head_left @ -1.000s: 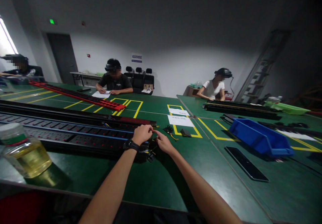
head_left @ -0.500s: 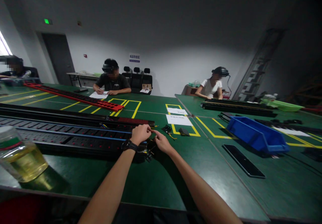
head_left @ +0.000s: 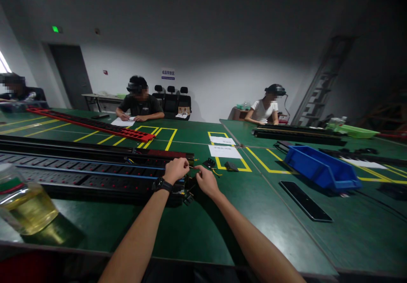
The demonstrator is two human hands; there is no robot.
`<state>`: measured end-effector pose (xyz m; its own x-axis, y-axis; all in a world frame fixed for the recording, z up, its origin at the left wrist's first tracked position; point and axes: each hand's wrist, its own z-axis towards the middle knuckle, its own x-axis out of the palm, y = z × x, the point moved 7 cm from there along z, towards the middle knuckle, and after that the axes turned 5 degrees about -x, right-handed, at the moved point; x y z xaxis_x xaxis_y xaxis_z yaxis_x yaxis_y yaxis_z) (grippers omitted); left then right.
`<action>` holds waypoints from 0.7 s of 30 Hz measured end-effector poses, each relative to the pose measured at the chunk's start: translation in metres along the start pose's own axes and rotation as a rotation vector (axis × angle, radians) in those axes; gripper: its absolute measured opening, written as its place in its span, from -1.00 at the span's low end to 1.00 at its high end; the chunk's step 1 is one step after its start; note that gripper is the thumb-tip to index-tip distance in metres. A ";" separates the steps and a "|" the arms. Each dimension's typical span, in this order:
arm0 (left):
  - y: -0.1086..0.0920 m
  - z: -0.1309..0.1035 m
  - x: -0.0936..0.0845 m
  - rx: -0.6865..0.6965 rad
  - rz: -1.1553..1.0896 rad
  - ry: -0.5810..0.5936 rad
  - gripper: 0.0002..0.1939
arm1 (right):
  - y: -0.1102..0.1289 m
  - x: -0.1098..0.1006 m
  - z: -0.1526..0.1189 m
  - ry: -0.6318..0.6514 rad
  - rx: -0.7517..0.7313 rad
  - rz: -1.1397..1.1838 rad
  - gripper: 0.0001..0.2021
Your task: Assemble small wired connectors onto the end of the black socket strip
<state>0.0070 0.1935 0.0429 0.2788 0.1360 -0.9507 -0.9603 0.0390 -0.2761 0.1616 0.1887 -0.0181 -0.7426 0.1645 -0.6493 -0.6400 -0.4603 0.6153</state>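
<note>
My left hand (head_left: 176,170), with a dark watch on its wrist, is closed at the right end of a long black rail assembly (head_left: 111,180) that has blue strips and red dots. My right hand (head_left: 206,179) is closed just to the right of it, its index finger pointing toward the left fingertips. Something thin and reddish shows between the two hands, too small to name. Below them, small black connectors with wires (head_left: 188,197) hang at the rail's end. A black part with a yellow wire (head_left: 210,163) lies beyond my right hand.
A bottle of yellow liquid (head_left: 30,209) stands at left. A blue bin (head_left: 321,168) and a dark tablet (head_left: 305,201) lie at right. Across the table, people sit near a red rail (head_left: 95,125) and black rails (head_left: 295,135). Paper sheets (head_left: 224,151) lie mid-table.
My hands have drawn slightly apart at the fingertips, and the thin reddish thing now shows between them. The whole view has shifted a little.
</note>
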 end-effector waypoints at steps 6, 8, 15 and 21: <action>0.001 0.001 0.002 -0.002 0.007 -0.011 -0.74 | 0.008 -0.006 -0.006 0.266 -0.030 -0.402 -0.73; 0.002 0.001 0.002 -0.004 0.010 -0.012 -0.74 | 0.010 -0.008 -0.006 0.302 -0.043 -0.455 -0.72; 0.000 0.000 0.001 -0.007 0.014 -0.019 -0.76 | 0.004 -0.014 -0.005 0.316 0.055 -0.552 -0.66; 0.000 -0.001 0.001 -0.012 0.008 -0.015 -0.76 | 0.006 -0.014 -0.006 0.334 0.033 -0.518 -0.63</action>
<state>0.0072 0.1923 0.0421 0.2708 0.1506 -0.9508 -0.9625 0.0263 -0.2700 0.1694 0.1786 -0.0080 -0.2348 0.0749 -0.9692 -0.9108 -0.3654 0.1924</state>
